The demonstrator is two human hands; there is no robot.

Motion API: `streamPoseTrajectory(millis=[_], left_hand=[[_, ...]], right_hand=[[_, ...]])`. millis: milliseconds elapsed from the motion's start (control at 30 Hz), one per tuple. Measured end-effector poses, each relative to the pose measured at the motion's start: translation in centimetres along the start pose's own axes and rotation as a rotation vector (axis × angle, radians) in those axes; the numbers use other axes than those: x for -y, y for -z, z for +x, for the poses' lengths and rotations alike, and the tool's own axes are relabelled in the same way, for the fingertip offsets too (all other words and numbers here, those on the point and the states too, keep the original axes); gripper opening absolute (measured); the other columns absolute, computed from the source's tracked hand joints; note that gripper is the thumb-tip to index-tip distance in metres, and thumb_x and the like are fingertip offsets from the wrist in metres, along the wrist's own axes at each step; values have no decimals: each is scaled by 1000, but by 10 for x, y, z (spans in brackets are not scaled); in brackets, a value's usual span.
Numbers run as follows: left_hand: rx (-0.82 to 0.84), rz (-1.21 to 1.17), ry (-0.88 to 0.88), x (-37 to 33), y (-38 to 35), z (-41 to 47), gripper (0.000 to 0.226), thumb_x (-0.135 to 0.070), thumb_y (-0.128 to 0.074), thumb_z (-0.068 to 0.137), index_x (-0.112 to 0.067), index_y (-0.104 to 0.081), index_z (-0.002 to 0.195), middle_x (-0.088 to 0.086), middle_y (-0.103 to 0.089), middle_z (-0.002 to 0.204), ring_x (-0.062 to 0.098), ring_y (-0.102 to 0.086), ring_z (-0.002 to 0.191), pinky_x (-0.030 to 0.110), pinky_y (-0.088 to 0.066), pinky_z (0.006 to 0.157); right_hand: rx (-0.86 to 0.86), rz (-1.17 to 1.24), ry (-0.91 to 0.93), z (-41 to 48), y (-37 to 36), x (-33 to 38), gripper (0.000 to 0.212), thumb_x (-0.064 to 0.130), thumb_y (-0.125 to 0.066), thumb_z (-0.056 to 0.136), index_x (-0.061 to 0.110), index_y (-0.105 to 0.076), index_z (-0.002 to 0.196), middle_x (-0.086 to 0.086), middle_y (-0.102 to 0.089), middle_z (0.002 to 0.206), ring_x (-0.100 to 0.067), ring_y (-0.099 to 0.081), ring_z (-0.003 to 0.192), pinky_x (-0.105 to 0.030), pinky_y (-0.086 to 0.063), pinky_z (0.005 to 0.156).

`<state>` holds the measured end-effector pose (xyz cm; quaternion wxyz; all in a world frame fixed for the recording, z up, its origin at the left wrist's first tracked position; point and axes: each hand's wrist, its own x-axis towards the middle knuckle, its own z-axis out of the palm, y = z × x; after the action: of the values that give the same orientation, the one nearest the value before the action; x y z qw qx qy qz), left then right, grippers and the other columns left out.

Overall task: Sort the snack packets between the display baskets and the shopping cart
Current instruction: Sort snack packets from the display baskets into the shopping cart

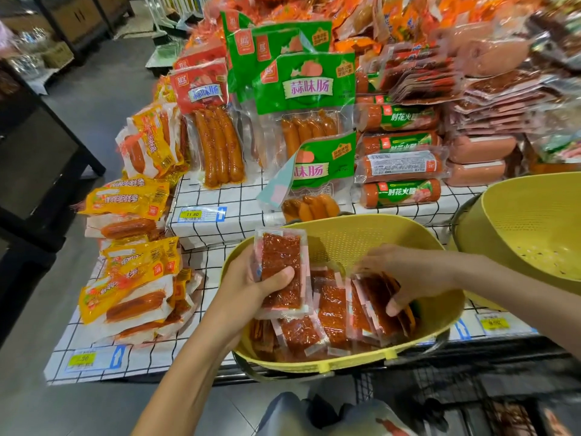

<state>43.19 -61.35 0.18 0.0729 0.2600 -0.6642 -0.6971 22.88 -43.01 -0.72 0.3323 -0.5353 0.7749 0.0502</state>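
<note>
A yellow perforated display basket [361,234] sits at the front edge of the display table, holding several clear packets of red spicy snack strips [333,313]. My left hand [251,287] grips a small stack of these packets [281,262] upright over the basket's left side, thumb across the front. My right hand [405,278] reaches into the basket's right side with its fingers curled round a bunch of packets [377,303] standing on edge. The dark wire shopping cart [456,398] is at the bottom right, below the basket.
A second yellow basket [534,221] stands to the right. Green and red sausage packs [308,99] rise behind, yellow sausage packs [138,272] lie to the left on the checked table [220,199]. Dark shelving [37,158] borders the aisle floor at left.
</note>
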Motion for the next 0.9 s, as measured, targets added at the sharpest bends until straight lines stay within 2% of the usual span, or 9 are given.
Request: streamPoseTrajectory(millis=[67,200,300,433,500,600,700,800,900], left_hand=[[13,-21,1,-1,-3,0,47,-20,-73,71,-19,-60,116,1,-72,106,20,-69,100,49,-53,90],[30,-14,12,-2,-9,1,46,-19,-74,70,-18,-61,114,2,-73,105,19,-70,98,46,-53,90],[15,-15,26,0,-7,3,43,-17,-73,73,-19,-61,114,1,-73,105,20,-70,98,44,-55,87],[-28,-24,46,2,-7,5,35,-12,-66,85,-19,-59,119,1,-72,109,22,-68,103,48,-55,88],[-39,-14,47,2,-9,5,35,-12,-62,88,-18,-57,122,2,-70,113,21,-67,106,51,-51,94],[81,-74,53,-1,-14,3,35,-27,-53,92,-19,-55,126,3,-70,116,20,-66,108,45,-53,93],[187,-36,36,-5,-21,0,42,-45,-56,82,-26,-57,120,0,-72,111,15,-69,102,30,-57,80],[61,32,-27,-4,-17,-1,47,-30,-70,71,-24,-58,116,1,-72,106,18,-71,96,37,-58,77],[-90,-62,-15,-3,1,-3,43,-25,-70,73,-22,-59,114,0,-74,101,19,-73,88,34,-59,61]], right_hand=[[-14,-76,-45,1,-8,-1,71,37,-77,74,32,-37,133,9,-47,129,-14,-40,121,-33,-39,100],[-240,-54,34,9,-9,5,34,36,-76,73,28,-49,91,12,-56,107,-9,-41,103,-20,-28,82],[-283,215,96,3,-1,4,27,20,-72,79,31,-47,77,10,-60,98,-12,-48,100,-24,-43,84],[-375,614,199,-5,22,9,15,5,-72,79,17,-64,83,5,-66,86,-9,-64,83,-21,-52,68],[-407,764,251,-8,36,15,11,6,-71,80,3,-69,90,-2,-71,90,-13,-67,86,-18,-53,70],[-442,874,302,-4,47,37,18,16,-77,75,6,-72,90,2,-73,88,-9,-69,84,-19,-55,73],[-622,752,211,14,41,69,17,25,-82,68,28,-70,78,10,-69,73,3,-62,69,-15,-54,66],[-797,661,218,26,32,74,15,33,-77,73,29,-64,79,9,-61,70,3,-54,62,-12,-47,56],[-559,498,101,24,15,46,20,43,-65,83,24,-60,87,11,-55,78,-1,-51,69,-10,-42,56]])
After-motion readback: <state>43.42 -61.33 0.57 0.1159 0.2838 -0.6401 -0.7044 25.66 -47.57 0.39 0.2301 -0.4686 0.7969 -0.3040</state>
